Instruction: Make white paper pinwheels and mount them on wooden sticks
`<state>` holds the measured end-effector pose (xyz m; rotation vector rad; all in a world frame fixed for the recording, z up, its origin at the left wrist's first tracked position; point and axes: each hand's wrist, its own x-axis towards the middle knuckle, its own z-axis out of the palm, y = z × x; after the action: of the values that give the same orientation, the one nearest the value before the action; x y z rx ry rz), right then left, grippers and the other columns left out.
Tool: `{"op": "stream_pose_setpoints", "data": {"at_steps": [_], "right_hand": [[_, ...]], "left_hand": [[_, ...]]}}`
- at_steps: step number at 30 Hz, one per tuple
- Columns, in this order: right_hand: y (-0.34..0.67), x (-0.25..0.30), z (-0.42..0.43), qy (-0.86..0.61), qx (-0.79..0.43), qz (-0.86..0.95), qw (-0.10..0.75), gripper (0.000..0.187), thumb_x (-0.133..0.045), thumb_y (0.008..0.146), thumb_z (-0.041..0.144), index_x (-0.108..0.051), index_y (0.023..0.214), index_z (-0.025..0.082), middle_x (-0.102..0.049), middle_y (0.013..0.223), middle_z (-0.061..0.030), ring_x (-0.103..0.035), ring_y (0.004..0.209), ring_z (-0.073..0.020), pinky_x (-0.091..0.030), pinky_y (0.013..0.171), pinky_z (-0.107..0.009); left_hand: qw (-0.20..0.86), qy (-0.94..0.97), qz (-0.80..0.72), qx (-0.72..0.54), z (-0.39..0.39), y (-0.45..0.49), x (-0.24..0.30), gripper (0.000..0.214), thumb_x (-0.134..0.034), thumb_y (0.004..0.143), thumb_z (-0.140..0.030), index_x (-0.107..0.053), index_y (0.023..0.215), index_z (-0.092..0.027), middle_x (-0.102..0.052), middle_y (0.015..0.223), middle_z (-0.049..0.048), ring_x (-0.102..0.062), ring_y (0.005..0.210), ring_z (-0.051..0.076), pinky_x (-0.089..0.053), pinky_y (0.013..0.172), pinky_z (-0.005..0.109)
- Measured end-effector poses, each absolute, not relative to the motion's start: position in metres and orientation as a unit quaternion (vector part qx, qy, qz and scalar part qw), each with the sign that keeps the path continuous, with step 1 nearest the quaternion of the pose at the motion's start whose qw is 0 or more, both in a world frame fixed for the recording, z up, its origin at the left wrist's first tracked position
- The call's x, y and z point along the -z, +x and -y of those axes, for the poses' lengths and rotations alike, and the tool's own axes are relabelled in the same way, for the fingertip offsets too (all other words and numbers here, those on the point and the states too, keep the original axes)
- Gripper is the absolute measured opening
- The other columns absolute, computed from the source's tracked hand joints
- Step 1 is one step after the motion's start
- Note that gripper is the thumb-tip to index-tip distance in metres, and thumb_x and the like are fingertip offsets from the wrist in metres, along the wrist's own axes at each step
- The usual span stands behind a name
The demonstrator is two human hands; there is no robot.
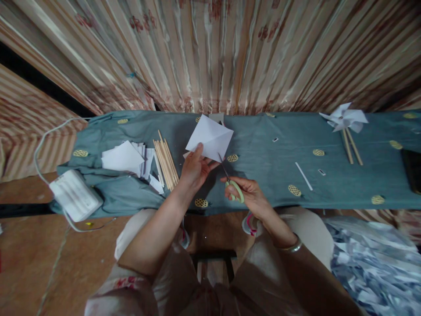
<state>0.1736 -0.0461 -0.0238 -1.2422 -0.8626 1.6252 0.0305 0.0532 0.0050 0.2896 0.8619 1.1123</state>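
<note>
My left hand (196,166) grips a square sheet of white paper (210,137) by its near edge, thumb on top and fingers beneath. Faint crease lines cross the sheet. In my right hand (245,191) is a pair of scissors (237,192) with light green handles, my fingers through the loops. The blades point up and left, and their tips meet the paper's near corner. Whether the blades are apart there is too small to tell. Left of my left hand lie several wooden sticks (166,161) and a stack of white paper (123,157).
A blue-green cloth with pineapple prints covers the narrow table (263,131). White pinwheels on sticks (344,118) lie at the right, near a thin white strip (303,176). A white box with a cable (76,195) sits at the left edge. A bag of paper pieces (375,263) stands lower right.
</note>
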Motion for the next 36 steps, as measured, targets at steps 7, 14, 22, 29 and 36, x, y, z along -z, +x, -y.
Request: {"op": "stream_pose_setpoints", "data": {"at_steps": [7, 14, 22, 29, 36], "right_hand": [[0.1719, 0.0217, 0.0457, -0.507, -0.645, 0.354, 0.45, 0.045, -0.083, 0.065, 0.053, -0.075, 0.093, 0.018, -0.063, 0.061, 0.0018, -0.053, 0.052, -0.0095, -0.047, 0.053, -0.025], [0.1707, 0.025, 0.0453, -0.511, -0.647, 0.341, 0.451, 0.043, -0.086, 0.062, 0.049, -0.076, 0.092, 0.02, -0.062, 0.06, 0.0029, -0.053, 0.052, -0.0087, -0.048, 0.054, -0.025], [0.1694, 0.0263, 0.0455, -0.512, -0.647, 0.332, 0.457, 0.043, -0.087, 0.06, 0.05, -0.076, 0.089, 0.02, -0.062, 0.059, 0.0031, -0.053, 0.051, -0.0083, -0.047, 0.053, -0.024], [0.1709, 0.0221, 0.0441, -0.512, -0.648, 0.341, 0.45, 0.042, -0.087, 0.06, 0.049, -0.076, 0.089, 0.02, -0.063, 0.061, 0.0017, -0.055, 0.053, -0.0093, -0.048, 0.054, -0.025], [0.1694, 0.0196, 0.0436, -0.511, -0.637, 0.349, 0.458, 0.041, -0.086, 0.06, 0.051, -0.076, 0.084, 0.02, -0.063, 0.059, 0.0025, -0.054, 0.05, -0.008, -0.047, 0.051, -0.023]], "left_hand": [[0.752, 0.126, -0.397, -0.511, -0.0525, 0.0314, -0.0064, 0.013, -0.052, 0.097, -0.021, -0.062, 0.105, -0.018, -0.074, 0.081, 0.002, -0.071, 0.077, 0.017, -0.053, 0.098, 0.047], [0.752, 0.123, -0.399, -0.511, -0.0522, 0.0307, -0.0069, 0.011, -0.053, 0.096, -0.021, -0.062, 0.101, -0.018, -0.073, 0.081, 0.0034, -0.071, 0.093, 0.021, -0.05, 0.102, 0.052], [0.748, 0.128, -0.405, -0.511, -0.0526, 0.0307, -0.0045, 0.007, -0.055, 0.095, -0.023, -0.06, 0.095, -0.017, -0.071, 0.08, 0.0023, -0.072, 0.091, 0.02, -0.05, 0.101, 0.05], [0.756, 0.14, -0.405, -0.494, -0.0494, 0.0324, -0.0045, 0.008, -0.054, 0.096, -0.021, -0.06, 0.094, -0.017, -0.072, 0.08, 0.0017, -0.071, 0.075, 0.016, -0.052, 0.097, 0.05], [0.756, 0.137, -0.403, -0.498, -0.049, 0.0324, -0.0039, 0.01, -0.053, 0.096, -0.021, -0.061, 0.101, -0.018, -0.072, 0.081, 0.0016, -0.071, 0.079, 0.018, -0.052, 0.098, 0.05]]}}
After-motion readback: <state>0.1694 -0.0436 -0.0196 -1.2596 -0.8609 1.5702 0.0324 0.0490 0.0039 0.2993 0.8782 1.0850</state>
